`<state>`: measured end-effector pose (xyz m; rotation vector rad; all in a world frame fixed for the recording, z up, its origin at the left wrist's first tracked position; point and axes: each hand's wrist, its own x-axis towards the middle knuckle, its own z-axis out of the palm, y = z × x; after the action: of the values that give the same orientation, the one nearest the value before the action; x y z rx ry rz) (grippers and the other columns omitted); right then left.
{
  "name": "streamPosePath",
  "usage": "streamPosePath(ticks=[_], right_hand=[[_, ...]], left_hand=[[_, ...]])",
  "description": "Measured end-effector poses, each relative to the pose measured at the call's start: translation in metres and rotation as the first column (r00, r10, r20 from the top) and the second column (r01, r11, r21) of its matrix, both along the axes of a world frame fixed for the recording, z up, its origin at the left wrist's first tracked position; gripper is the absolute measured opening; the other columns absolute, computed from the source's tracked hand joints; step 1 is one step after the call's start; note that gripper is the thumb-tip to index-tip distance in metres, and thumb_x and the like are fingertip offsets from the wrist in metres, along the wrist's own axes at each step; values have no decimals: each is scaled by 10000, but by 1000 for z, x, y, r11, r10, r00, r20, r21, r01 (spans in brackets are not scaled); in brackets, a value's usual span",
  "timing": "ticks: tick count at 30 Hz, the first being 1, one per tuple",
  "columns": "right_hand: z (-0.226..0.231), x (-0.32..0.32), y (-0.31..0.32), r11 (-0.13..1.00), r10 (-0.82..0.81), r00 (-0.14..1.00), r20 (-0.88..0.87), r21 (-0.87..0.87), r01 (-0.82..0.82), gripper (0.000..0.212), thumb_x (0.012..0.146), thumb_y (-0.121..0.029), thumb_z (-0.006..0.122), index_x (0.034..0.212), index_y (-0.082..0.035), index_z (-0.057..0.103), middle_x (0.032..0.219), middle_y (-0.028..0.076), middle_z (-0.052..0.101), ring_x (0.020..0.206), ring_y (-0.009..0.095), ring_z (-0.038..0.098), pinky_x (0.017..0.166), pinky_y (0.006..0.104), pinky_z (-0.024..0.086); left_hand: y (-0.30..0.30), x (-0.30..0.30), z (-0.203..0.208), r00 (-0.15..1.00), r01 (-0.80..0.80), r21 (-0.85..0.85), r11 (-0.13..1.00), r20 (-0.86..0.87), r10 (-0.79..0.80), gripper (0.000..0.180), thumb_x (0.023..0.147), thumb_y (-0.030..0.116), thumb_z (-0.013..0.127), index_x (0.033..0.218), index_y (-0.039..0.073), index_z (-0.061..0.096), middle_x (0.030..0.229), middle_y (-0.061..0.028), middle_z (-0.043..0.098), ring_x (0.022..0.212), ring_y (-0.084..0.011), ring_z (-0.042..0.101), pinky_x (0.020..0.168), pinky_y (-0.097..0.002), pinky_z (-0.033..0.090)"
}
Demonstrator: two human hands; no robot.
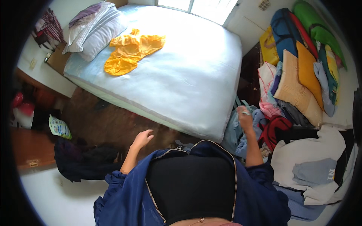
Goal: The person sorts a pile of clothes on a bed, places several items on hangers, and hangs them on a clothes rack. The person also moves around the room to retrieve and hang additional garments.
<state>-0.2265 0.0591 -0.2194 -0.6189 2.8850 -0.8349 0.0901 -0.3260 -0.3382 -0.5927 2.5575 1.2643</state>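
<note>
My right hand (245, 117) is closed on a bit of pale blue-green cloth, beside the bed's near right corner. Under and around it hangs a heap of light blue clothes (235, 132). Held out over the brown floor, my left hand (142, 139) has nothing in it, its fingers loosely bent and apart. On the bed, a pale blue bare mattress (192, 71) carries a crumpled orange-yellow cloth (132, 49) toward its left side.
Pillows (102, 37) are piled at the bed's left end. To the right stand stacked bags and cushions (298, 86), a red bag (277, 130) and a light grey sweatshirt (309, 162). Dark clothing (83, 162) lies low on the left, near a patterned packet (59, 127).
</note>
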Motion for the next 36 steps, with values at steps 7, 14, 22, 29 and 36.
streamPosePath(ticks=[7,14,22,29,36], right_hand=[[-157,42,-79,964,100,899,426,183,-193,293,880,-281,458,782,-7,491,535,109,540,485,212,555,478,360,431],[-177,13,-224,980,134,771,622,31,-196,289,878,-288,450,793,-14,486,555,96,559,444,177,545,433,315,433],[-201,-21,-368,984,168,701,693,-158,-80,330,868,-349,451,855,-31,537,529,85,545,426,149,516,405,283,406],[-225,-37,-387,996,84,831,549,-72,-53,413,875,-408,444,825,-19,575,537,107,532,460,168,511,483,324,394],[-211,-49,-369,912,-153,799,582,-228,340,327,883,-342,446,877,-43,578,516,23,462,408,100,404,399,264,324]], left_hand=[[-35,197,-62,866,-408,33,913,332,375,415,761,213,588,1119,12,529,1022,-210,581,974,-321,561,841,-369,436],[-65,192,-36,804,-538,181,823,403,437,402,812,190,564,1152,-15,495,1035,-201,585,958,-260,577,829,-317,439],[-202,54,-13,918,-365,-28,931,158,365,363,786,197,576,1093,9,536,961,-185,604,907,-292,586,779,-338,456],[-293,-78,-11,969,-217,-28,976,111,219,343,774,206,573,1073,42,548,943,-157,614,883,-277,593,768,-350,462],[-382,-154,-102,975,42,-144,989,220,-10,433,770,208,583,1169,82,474,1158,-169,493,1084,-309,469,890,-383,398]])
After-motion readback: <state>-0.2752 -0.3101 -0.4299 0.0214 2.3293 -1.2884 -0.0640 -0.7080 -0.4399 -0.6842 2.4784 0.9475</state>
